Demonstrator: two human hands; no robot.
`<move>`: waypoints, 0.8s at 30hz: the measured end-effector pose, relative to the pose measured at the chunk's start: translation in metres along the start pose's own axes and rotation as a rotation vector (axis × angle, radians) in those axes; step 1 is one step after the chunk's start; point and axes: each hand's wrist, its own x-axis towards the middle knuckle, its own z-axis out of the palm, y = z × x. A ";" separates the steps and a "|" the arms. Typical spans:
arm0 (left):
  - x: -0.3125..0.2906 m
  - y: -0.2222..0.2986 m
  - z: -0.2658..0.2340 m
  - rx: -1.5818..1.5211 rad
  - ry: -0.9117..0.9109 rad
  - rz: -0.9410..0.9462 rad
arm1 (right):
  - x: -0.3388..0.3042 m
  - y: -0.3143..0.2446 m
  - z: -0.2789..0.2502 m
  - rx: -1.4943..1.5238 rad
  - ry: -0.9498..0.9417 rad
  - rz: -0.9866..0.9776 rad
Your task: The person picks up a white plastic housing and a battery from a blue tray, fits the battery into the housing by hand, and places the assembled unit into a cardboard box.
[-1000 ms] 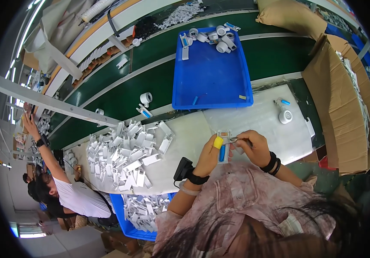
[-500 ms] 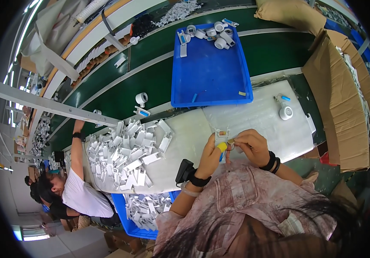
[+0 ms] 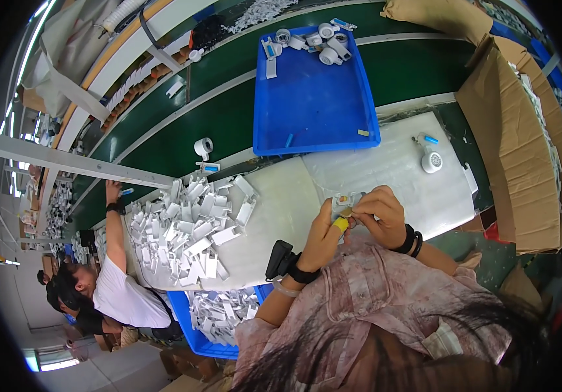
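Note:
Close to my body, my left hand (image 3: 318, 238) is closed around a small white plastic housing (image 3: 341, 199). Something yellow (image 3: 341, 223) shows at the left thumb tip; I cannot tell if it is a thumb cover or a separate piece. The fingers of my right hand (image 3: 384, 219) are pinched against the near side of the housing, at a small brownish flat piece (image 3: 346, 212). Fingers partly hide these parts. Beyond the hands to the right, a round white shower-head-like part (image 3: 431, 161) with a blue-marked piece lies on the white work surface (image 3: 392, 153).
A heap of white plastic housings (image 3: 196, 228) lies to the left, above a blue bin (image 3: 189, 330) of similar parts. Ahead, a blue tray (image 3: 317, 104) holds several round white parts. A cardboard box (image 3: 516, 150) stands right. A co-worker (image 3: 131, 294) reaches across at left.
My hands have drawn slightly closer together around the housing, and the right fingers now cover more of it. The co-worker's hand, at the green belt, has shifted and a small blue-tipped part shows by it.

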 end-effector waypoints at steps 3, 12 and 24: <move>-0.001 0.001 0.004 -0.003 0.016 -0.001 | 0.000 0.001 0.001 -0.003 0.008 -0.018; -0.001 -0.003 0.004 0.089 0.020 0.016 | -0.002 0.003 0.001 -0.014 0.022 -0.035; -0.002 -0.005 0.003 0.207 0.037 0.151 | 0.001 -0.001 0.000 -0.040 0.000 -0.038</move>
